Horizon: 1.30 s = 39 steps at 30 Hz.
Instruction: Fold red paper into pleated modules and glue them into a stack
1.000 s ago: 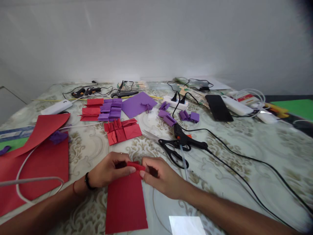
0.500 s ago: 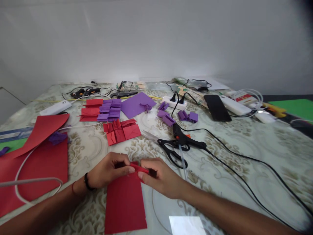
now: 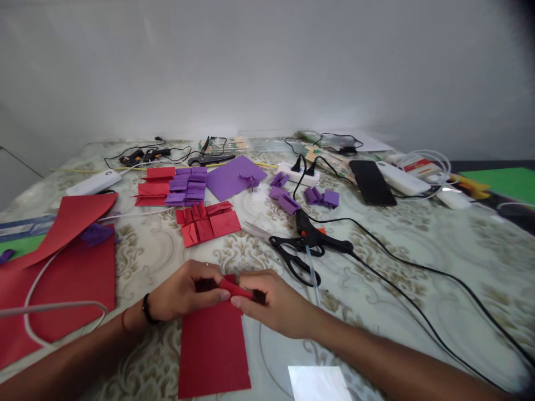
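Note:
Between my two hands is a small folded piece of red paper (image 3: 235, 289), pinched from both sides. My left hand (image 3: 189, 291) grips its left end with thumb and fingers, and my right hand (image 3: 273, 301) grips its right end. Beneath them a red paper rectangle (image 3: 215, 351) lies flat on the table. Just beyond my hands rests a joined group of folded red pieces (image 3: 209, 223). To the right are black-handled scissors (image 3: 292, 262), with a black glue gun (image 3: 321, 236) lying across them.
Behind stand folded red and purple pieces (image 3: 187, 186), a purple sheet (image 3: 234, 177) and a plugged-in power strip (image 3: 307, 177). Large red sheets (image 3: 79, 278) and a white cable lie left. A black phone (image 3: 371, 182) sits back right. The glue gun's black cord (image 3: 418, 273) crosses the right side.
The folded red paper has tilted between my fingers, showing more of its broad face. Both hands stay in nearly the same place.

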{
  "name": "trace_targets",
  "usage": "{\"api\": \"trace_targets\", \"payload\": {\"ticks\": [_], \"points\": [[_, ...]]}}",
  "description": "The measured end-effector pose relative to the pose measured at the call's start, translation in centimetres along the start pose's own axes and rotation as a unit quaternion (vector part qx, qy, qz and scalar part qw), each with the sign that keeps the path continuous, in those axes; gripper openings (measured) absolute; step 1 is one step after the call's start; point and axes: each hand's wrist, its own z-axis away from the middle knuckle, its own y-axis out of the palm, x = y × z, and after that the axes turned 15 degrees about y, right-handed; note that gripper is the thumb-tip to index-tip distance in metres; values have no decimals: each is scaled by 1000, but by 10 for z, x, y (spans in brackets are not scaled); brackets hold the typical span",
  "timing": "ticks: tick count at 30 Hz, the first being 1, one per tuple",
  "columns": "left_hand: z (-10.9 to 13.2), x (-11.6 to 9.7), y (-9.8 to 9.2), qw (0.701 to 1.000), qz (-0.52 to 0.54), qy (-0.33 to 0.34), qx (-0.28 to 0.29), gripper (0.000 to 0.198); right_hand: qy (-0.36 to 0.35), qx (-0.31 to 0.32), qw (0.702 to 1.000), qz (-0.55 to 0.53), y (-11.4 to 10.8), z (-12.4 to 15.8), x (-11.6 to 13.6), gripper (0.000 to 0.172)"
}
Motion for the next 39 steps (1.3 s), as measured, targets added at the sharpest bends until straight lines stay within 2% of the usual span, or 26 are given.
{"api": "trace_targets", "payload": {"ticks": [3,9,16,26,31,35,39], "points": [[1,1,-1,1000,-10,5,16,28,6,-2,1000,-10,1,0,0,38],[5,9,0,998,54,-16,-37,34,-5,-14,1000,-9,-1,0,-2,35],[1,3,-2,1000,-5,-6,4,36,-20,-1,1000,22,-1,0,0,36],[3,9,-3,1000,-2,4,0,34,-36,-9,998,44,1,2,-1,33],[4,7,-2,999,35,-2,-9,29,-5,-10,1000,-11,1,0,-3,32],[2,3,-2,1000,18,15,7,22,21,-1,999,-33,1,0,-5,30],[2,1,-1,1000,-18,14,21,18,18,9,1000,-11,1,1,-3,28]]}}
